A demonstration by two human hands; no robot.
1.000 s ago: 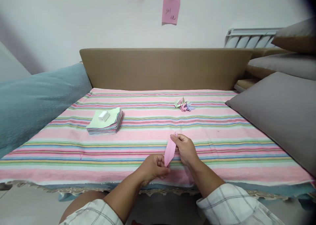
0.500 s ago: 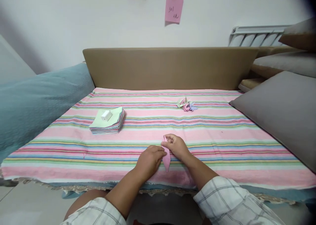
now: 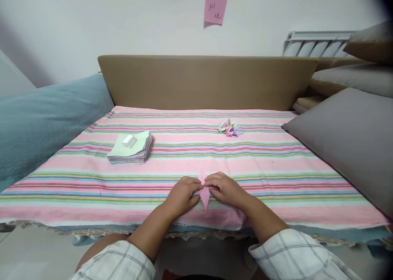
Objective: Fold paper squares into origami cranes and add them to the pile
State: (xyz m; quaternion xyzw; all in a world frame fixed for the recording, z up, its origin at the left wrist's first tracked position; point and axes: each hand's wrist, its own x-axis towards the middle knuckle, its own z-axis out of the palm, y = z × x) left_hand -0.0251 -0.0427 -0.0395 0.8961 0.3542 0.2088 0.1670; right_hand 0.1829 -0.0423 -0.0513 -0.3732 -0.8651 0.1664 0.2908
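Note:
A narrow, pointed piece of folded pink paper lies near the front of the striped cloth, one tip toward me. My left hand grips its left edge with bent fingers. On the opposite edge, my right hand holds the paper between thumb and fingers. The fingertips of both hands nearly meet over its middle, hiding part of the folds. Farther back sits a small cluster of folded paper figures in pink, pale green and purple.
To the left, a stack of square paper sheets carries a small white block. The striped cloth covers the seat up to a brown backrest. Grey cushions line the right, a blue-covered armrest the left.
My right hand has moved from the paper's far tip down to its right edge. My left hand has shifted slightly left. The whole view has tilted a little downward.

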